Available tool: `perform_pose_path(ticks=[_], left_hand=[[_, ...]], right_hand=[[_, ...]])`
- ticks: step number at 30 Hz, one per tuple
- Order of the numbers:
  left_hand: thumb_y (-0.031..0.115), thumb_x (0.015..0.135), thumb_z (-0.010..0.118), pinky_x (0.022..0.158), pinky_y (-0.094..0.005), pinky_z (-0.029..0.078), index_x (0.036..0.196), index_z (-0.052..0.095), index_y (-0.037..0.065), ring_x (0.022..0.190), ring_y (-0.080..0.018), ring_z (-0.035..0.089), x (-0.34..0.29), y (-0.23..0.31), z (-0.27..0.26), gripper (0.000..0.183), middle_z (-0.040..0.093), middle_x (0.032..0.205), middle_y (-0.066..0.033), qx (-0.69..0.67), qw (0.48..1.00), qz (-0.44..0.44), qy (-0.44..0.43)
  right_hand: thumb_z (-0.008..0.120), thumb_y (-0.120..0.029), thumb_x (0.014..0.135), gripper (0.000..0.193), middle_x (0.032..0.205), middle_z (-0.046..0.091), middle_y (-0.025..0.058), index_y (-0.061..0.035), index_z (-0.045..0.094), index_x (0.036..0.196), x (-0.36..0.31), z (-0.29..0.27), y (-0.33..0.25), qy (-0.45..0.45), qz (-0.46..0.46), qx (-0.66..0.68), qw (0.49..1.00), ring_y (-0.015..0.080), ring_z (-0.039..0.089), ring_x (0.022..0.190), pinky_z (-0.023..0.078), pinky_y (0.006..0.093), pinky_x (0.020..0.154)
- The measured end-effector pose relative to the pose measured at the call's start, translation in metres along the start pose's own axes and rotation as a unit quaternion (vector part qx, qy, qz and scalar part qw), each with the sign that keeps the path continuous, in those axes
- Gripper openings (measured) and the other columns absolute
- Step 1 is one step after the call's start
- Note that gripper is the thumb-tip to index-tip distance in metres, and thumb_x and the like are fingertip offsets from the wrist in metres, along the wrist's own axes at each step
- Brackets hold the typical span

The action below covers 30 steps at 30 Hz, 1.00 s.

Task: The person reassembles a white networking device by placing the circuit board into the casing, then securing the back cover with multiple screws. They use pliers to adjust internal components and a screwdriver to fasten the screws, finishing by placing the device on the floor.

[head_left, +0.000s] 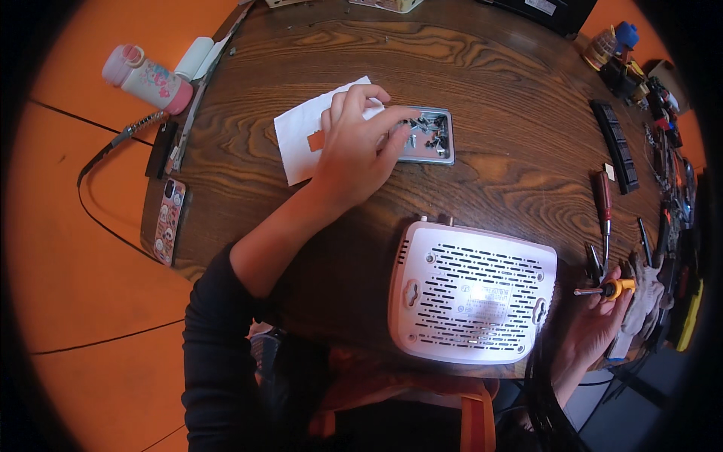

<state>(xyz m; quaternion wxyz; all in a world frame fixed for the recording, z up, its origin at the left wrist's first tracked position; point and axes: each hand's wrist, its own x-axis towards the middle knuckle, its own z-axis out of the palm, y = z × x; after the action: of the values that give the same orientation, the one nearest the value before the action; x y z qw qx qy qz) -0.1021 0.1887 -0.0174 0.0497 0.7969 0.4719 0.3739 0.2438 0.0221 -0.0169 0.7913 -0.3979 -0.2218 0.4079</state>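
Observation:
My left hand [354, 147] reaches over the left end of a small shallow tray [450, 156] that holds several dark and silver screws [437, 132]. Its thumb and forefinger are a little apart above the screws, with nothing visible between them. Under this hand lies a white sheet of paper [297, 143] with an orange patch. In my right hand [591, 331], at the table's right edge, is a screwdriver [617, 288] with a yellow handle, its shaft pointing left. Between the hands, a white router-like box [474, 294] rests with its slotted, labelled face up and screw holes near the corners.
A red-handled screwdriver [604, 197] and a black slotted strip [615, 147] lie at the right, beside crowded tools and a grey glove [642, 294]. A phone [169, 221] sits on the left edge, near a pink-and-white bottle [154, 81]. Dark cables [541, 392] hang beside the box.

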Motion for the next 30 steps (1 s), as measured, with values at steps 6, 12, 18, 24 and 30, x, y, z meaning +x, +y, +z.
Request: perform_pose_path(ticks=[6,12,18,24,30], left_hand=[[0.024,0.087,0.056,0.087,-0.0382,0.030,0.099,0.068,0.015,0.100,-0.0251,0.041,0.000,0.002,-0.005,0.019,0.047,0.105,-0.0088,-0.004,0.999,0.032,-0.043],[0.027,0.088,0.055,0.085,-0.0365,0.029,0.098,0.068,0.018,0.099,-0.0242,0.041,0.002,0.002,-0.005,0.019,0.046,0.106,-0.0089,-0.021,0.998,0.036,-0.053],[0.025,0.087,0.057,0.085,-0.0366,0.029,0.099,0.067,0.020,0.098,-0.0241,0.041,0.001,0.005,-0.005,0.017,0.046,0.106,-0.0084,-0.004,0.997,0.061,-0.052],[0.020,0.083,0.061,0.085,-0.0364,0.031,0.092,0.066,0.017,0.096,-0.0238,0.042,0.002,0.004,-0.005,0.010,0.046,0.103,-0.0077,-0.045,0.999,0.027,-0.008],[0.010,0.073,0.070,0.083,-0.0321,0.035,0.083,0.067,0.013,0.095,-0.0215,0.043,0.015,0.004,0.002,0.011,0.046,0.101,-0.0056,-0.033,0.998,0.051,-0.007]], right_hand=[[0.056,-0.024,0.091,0.041,0.113,0.056,0.0182,-0.0004,0.042,0.122,-0.003,0.004,0.000,0.005,0.010,0.021,1.000,0.0199,0.063,0.099,0.057,0.0215,0.067],[0.055,-0.019,0.092,0.042,0.114,0.055,0.0207,0.0009,0.039,0.125,-0.005,0.008,-0.001,0.010,0.000,0.024,1.000,0.0227,0.061,0.102,0.058,0.0227,0.069],[0.055,-0.019,0.092,0.042,0.114,0.054,0.0219,0.0028,0.040,0.124,-0.005,0.008,-0.001,0.012,0.001,0.015,1.000,0.0237,0.062,0.100,0.058,0.0237,0.070],[0.056,-0.019,0.091,0.042,0.114,0.055,0.0210,0.0025,0.040,0.123,-0.006,0.010,-0.001,0.028,0.002,0.014,1.000,0.0227,0.062,0.101,0.058,0.0221,0.070],[0.058,-0.019,0.090,0.044,0.114,0.055,0.0195,0.0015,0.040,0.125,-0.006,0.010,-0.001,0.000,0.002,0.008,1.000,0.0219,0.062,0.100,0.057,0.0216,0.070]])
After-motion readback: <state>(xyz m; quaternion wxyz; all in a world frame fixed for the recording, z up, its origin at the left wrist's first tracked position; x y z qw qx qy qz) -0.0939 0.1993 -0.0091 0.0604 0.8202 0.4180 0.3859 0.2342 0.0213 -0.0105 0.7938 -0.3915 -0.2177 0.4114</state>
